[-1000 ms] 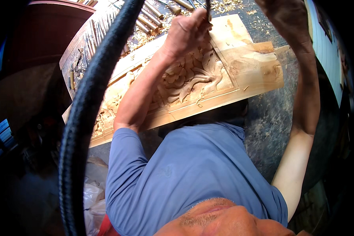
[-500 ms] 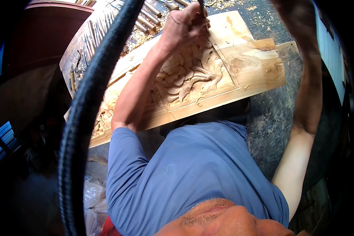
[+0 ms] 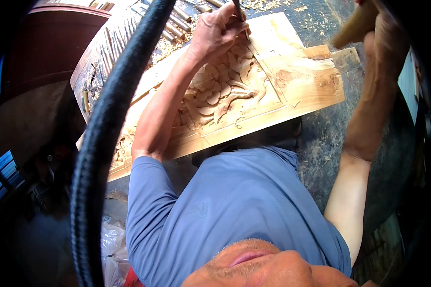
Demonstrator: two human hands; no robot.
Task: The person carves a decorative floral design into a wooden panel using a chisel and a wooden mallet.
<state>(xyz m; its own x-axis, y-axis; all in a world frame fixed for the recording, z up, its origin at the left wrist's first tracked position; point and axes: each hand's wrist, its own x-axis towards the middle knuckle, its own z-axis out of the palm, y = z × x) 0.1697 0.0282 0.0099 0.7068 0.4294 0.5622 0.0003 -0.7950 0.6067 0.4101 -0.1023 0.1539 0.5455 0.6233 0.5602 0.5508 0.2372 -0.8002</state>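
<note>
On the workbench [image 3: 321, 138], a long pale carved wood panel [image 3: 273, 91] lies flat, running diagonally from lower left to upper right; relief of leaves and scrolls fills its middle, and the right end is mostly uncarved with a knot showing. Left hand [image 3: 218, 31] is closed around a chisel [image 3: 238, 10], fingers wrapped tight on the shaft, tip set down at the upper edge of the relief near the plain border. Right hand [image 3: 385, 40] is raised off the panel at upper right, gripping a wooden mallet [image 3: 357, 24]; the mallet head is blurred, fingers mostly hidden, grip looks closed but exact finger hold cannot be told. Mallet and chisel are well apart.

Step in hand, as judged: chopping detail along the top of the carving, chisel placed, mallet lifted for a blow. Next move calls for the mallet landing square on the chisel end while the left hand keeps the blade angle steady; a slip risks gouging the border.

Around: a row of other chisels [image 3: 177, 24] lies beyond the panel at the top, wood chips [image 3: 263, 5] scattered near them. A thick black hose [image 3: 115, 110] crosses the left of the view. Blue shirt [image 3: 234, 205] fills the bottom.
</note>
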